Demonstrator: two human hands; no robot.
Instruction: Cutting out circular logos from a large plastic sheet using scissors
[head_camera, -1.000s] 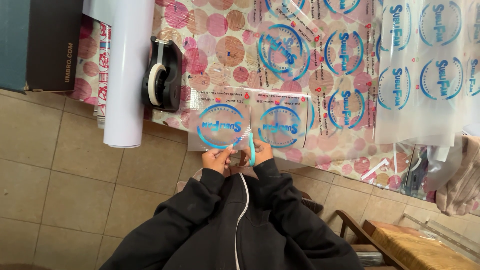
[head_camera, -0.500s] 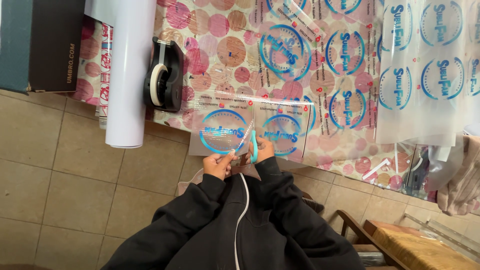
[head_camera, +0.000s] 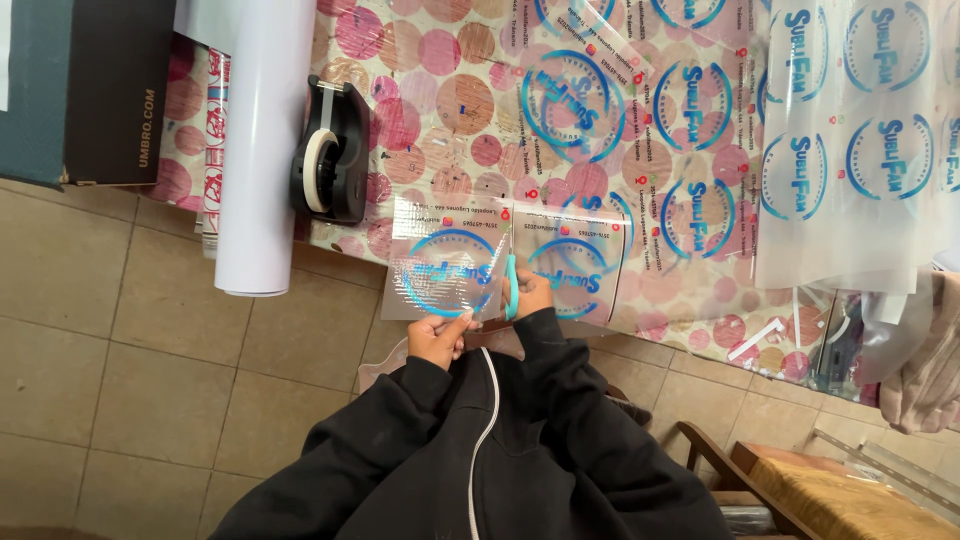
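My left hand (head_camera: 437, 338) pinches the near edge of a clear film sheet (head_camera: 445, 270) printed with blue round logos. The sheet hangs over the near edge of the table (head_camera: 700, 315). Just to the right, my right hand (head_camera: 532, 296) grips teal-handled scissors (head_camera: 511, 284). The blades point away from me, into the film between the two nearest logos. Both arms are in black hoodie sleeves.
A black tape dispenser (head_camera: 330, 165) and a white roll (head_camera: 265, 140) lie on the spotted tablecloth at left, beside a dark box (head_camera: 85, 90). More printed film sheets (head_camera: 850, 150) cover the right side. A wooden chair (head_camera: 800, 490) stands at lower right on the tiled floor.
Both hands have moved away from my body, toward the table. The scissors have advanced into the film between the two logos, and the left piece has lifted a little.
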